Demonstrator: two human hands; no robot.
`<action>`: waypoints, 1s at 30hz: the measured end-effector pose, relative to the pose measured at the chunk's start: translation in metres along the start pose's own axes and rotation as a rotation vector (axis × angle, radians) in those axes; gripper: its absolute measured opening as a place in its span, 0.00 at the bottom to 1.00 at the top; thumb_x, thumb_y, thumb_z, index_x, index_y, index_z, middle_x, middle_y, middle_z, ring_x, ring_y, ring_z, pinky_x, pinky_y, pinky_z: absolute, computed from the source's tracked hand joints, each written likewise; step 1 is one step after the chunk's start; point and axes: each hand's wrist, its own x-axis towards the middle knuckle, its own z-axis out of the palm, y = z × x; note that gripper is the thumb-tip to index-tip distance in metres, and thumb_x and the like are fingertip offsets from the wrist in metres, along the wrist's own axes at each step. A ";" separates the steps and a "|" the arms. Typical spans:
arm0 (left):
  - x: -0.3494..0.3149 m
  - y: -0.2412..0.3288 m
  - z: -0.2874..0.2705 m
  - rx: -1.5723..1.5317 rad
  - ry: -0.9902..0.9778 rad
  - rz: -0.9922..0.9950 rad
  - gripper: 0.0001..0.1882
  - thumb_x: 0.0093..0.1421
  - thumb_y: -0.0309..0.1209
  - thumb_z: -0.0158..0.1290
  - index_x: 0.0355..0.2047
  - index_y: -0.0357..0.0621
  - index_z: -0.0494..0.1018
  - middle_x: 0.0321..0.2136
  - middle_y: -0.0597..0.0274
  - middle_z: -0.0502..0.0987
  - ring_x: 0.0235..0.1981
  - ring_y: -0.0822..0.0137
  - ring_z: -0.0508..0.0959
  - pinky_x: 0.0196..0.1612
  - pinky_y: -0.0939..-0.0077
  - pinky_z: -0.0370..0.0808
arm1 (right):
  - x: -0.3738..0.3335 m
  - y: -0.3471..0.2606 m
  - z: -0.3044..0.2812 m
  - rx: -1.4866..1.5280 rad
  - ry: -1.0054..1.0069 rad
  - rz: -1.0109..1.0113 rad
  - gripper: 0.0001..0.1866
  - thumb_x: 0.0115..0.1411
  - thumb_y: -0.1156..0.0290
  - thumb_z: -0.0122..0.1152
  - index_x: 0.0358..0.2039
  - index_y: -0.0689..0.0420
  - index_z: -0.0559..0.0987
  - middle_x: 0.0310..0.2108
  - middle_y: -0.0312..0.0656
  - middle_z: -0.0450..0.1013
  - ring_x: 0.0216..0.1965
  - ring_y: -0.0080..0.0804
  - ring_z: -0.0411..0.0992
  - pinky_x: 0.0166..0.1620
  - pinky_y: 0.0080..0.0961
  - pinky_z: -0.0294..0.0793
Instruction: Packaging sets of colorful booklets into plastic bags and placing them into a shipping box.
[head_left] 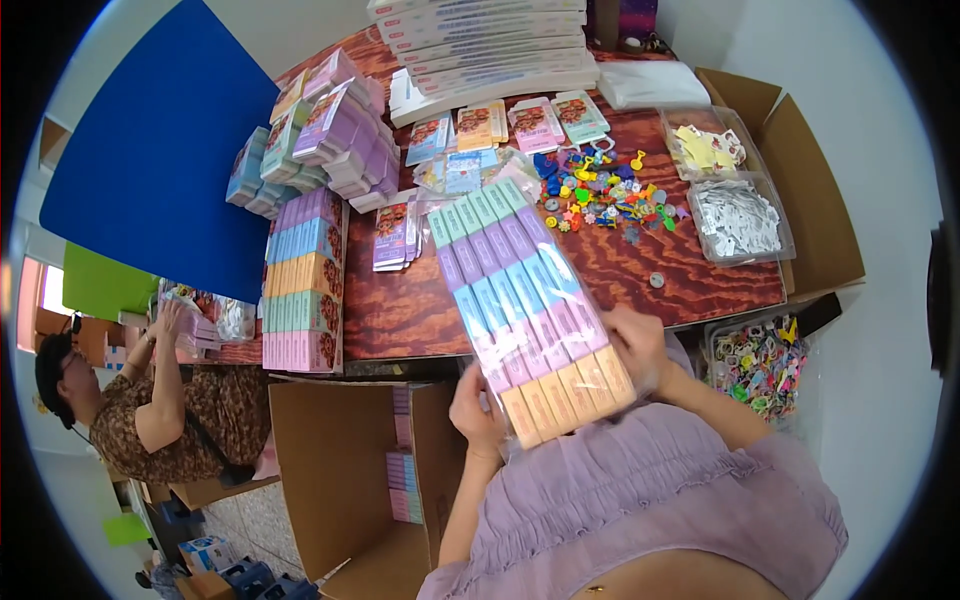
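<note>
A large pack of small boxes (pixel 520 315) in clear plastic film is tilted in front of me, its lower end close to my body. The boxes lie in bands of green, purple, blue, pink and orange. My left hand (pixel 477 408) grips the lower left edge through the film. On the opposite edge, my right hand (pixel 640 345) is closed around the side near the pink and orange bands. The upper end of the pack reaches over the table (pixel 400 315), close to some flat printed cartons (pixel 396 235).
Box stacks (pixel 345 140) and a long row of boxes (pixel 300 290) stand left. Loose colourful charms (pixel 610 190) lie near plastic trays (pixel 740 215). An open carton (pixel 350 480) below holds packs. A co-worker (pixel 150 400) sits left, beyond a blue panel (pixel 165 150).
</note>
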 end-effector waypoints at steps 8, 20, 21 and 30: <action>0.171 0.077 -0.010 0.025 -0.013 0.302 0.13 0.65 0.27 0.47 0.47 0.34 0.71 0.37 0.48 0.79 0.34 0.64 0.80 0.35 0.73 0.74 | 0.162 -0.014 -0.020 0.076 0.045 -0.049 0.10 0.60 0.66 0.55 0.36 0.59 0.77 0.28 0.51 0.75 0.31 0.47 0.75 0.31 0.32 0.72; 0.345 0.093 -0.018 0.066 0.208 0.344 0.11 0.64 0.27 0.47 0.29 0.34 0.75 0.12 0.63 0.68 0.14 0.77 0.65 0.19 0.76 0.61 | 0.354 -0.026 -0.020 0.097 0.039 0.043 0.10 0.53 0.71 0.53 0.21 0.60 0.78 0.14 0.43 0.74 0.16 0.31 0.74 0.26 0.30 0.73; 0.350 0.107 -0.021 0.040 0.209 0.349 0.10 0.64 0.27 0.48 0.29 0.34 0.75 0.12 0.64 0.68 0.15 0.78 0.65 0.19 0.77 0.61 | 0.361 -0.031 -0.028 -0.003 0.125 -0.067 0.09 0.53 0.71 0.52 0.21 0.60 0.79 0.14 0.42 0.74 0.16 0.31 0.74 0.26 0.31 0.73; 0.378 0.184 -0.068 -0.001 0.289 0.529 0.10 0.64 0.28 0.49 0.30 0.37 0.78 0.14 0.70 0.69 0.16 0.83 0.65 0.19 0.85 0.60 | 0.374 -0.114 -0.101 -0.030 0.131 -0.182 0.07 0.53 0.74 0.54 0.28 0.65 0.78 0.16 0.46 0.74 0.16 0.31 0.74 0.20 0.28 0.72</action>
